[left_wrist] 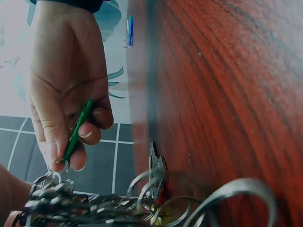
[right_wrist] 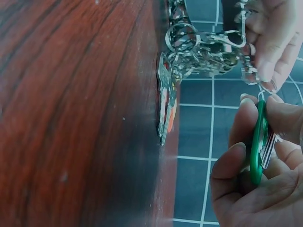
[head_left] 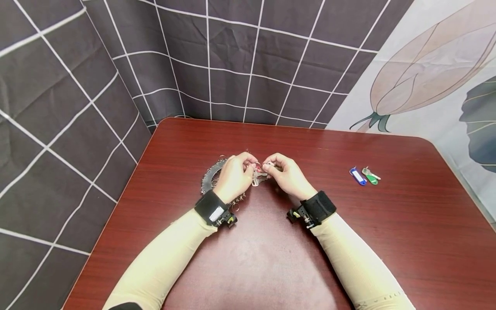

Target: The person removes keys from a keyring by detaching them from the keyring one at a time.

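Hands meet at the middle of the bench [head_left: 271, 258], and everything here lies within a finger's reach of the two grips. The right hand [head_left: 288, 176] has thumb and forefinger clamped on a green key tag [right_wrist: 258, 142], with a metal key blade showing just behind the tag in the right wrist view. The left hand [head_left: 232, 177] has its fingers curled round a chain of key rings [right_wrist: 208, 47], pinching one small ring [right_wrist: 251, 75] just above the right hand's grip; the remaining length of the chain trails away on the bench behind the left wrist [head_left: 211, 176]. Directly below the two grips, a loose key [right_wrist: 165, 101] with a red tag lies flat on the wood, touching the lowest rings. Well apart from the grips, off to the right hand's outer side, a blue tag [head_left: 357, 175] and another green tag [head_left: 370, 175] lie side by side on the bench. The step in hand looks to be joining the green-tagged key to one ring of the chain, or parting it; I cannot tell which. The next move would likely call for the left grip to steady that one ring while the right turns the tag's loop along the ring's split, with small, careful finger motions.
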Demonstrator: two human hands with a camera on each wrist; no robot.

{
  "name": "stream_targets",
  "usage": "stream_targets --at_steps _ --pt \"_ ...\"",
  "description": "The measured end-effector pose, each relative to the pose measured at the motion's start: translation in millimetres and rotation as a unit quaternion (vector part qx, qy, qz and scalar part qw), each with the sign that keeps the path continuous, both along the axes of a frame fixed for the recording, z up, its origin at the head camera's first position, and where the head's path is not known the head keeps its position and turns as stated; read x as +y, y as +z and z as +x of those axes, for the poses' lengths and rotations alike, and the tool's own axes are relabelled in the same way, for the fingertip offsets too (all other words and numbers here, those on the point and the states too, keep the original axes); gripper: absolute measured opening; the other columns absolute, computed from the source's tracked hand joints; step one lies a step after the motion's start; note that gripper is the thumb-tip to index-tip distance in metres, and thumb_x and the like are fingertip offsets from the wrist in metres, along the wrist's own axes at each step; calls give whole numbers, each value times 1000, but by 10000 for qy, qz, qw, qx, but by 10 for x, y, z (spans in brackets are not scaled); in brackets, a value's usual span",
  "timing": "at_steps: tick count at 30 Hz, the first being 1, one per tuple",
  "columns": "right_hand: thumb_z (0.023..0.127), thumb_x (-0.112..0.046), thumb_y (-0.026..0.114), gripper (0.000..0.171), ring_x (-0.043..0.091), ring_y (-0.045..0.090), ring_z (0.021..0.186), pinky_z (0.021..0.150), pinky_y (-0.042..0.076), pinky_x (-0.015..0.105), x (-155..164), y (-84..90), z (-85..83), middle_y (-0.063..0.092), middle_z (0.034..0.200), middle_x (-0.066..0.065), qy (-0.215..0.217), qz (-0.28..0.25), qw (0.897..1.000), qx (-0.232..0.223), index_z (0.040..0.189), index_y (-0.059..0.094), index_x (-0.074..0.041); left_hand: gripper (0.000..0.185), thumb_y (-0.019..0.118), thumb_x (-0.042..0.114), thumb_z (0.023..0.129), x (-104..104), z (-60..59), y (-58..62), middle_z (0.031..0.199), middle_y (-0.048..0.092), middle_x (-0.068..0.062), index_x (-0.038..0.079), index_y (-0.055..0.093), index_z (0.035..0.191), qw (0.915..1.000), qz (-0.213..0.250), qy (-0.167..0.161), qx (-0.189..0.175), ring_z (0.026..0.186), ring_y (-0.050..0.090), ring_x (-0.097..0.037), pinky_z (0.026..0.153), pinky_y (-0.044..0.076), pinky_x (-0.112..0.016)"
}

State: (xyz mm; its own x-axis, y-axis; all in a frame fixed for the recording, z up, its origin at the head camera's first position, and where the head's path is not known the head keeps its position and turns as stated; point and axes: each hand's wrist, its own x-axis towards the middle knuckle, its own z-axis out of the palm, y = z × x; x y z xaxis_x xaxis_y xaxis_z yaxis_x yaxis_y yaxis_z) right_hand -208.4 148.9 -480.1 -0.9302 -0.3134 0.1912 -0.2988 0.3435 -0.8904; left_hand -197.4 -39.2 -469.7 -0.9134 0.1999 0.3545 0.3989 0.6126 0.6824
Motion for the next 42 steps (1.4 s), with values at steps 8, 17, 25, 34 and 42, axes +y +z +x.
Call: stream_targets --at_steps 8,17,25,34,42 --pt "94 -11 63 6 39 61 72 48 43 26 2 -26 -15 64 85 21 18 151 9999 -71 98 63 -6 13 60 11 93 -2 8 24 79 63 3 12 70 101 9998 90 -37 186 77 51 -16 68 41 -32" --pt "94 -10 62 6 41 61 72 48 44 26 4 -17 -13 64 83 21 -48 35 10000 -7 98 62 -5 12 59 11 94 2 31 33 85 66 1 12 69 101 9999 -43 -160 18 79 52 -17 69 42 -33" --pt "95 -7 61 9 40 61 72 55 45 22 -3 -3 -16 66 85 21 -202 -106 9997 8 101 61 0 14 60 10 91 30 39 27 82 65 2 11 67 104 9993 -144 -287 -199 80 54 -19 70 42 -32" --pt "94 2 57 11 15 58 65 57 45 20 -89 321 185 64 87 29 -147 -82 9998 -51 101 58 10 11 64 11 89 54 60 -29 91 62 -4 9 70 98 9972 -674 -317 -119 89 51 -22 78 40 -36" --pt "93 1 59 10 13 57 64 57 44 21 -93 347 217 64 80 13 -278 -91 9995 157 100 60 9 11 62 18 91 42 45 -54 92 57 -7 11 70 90 9974 -697 -95 -125 91 47 -23 79 39 -37"
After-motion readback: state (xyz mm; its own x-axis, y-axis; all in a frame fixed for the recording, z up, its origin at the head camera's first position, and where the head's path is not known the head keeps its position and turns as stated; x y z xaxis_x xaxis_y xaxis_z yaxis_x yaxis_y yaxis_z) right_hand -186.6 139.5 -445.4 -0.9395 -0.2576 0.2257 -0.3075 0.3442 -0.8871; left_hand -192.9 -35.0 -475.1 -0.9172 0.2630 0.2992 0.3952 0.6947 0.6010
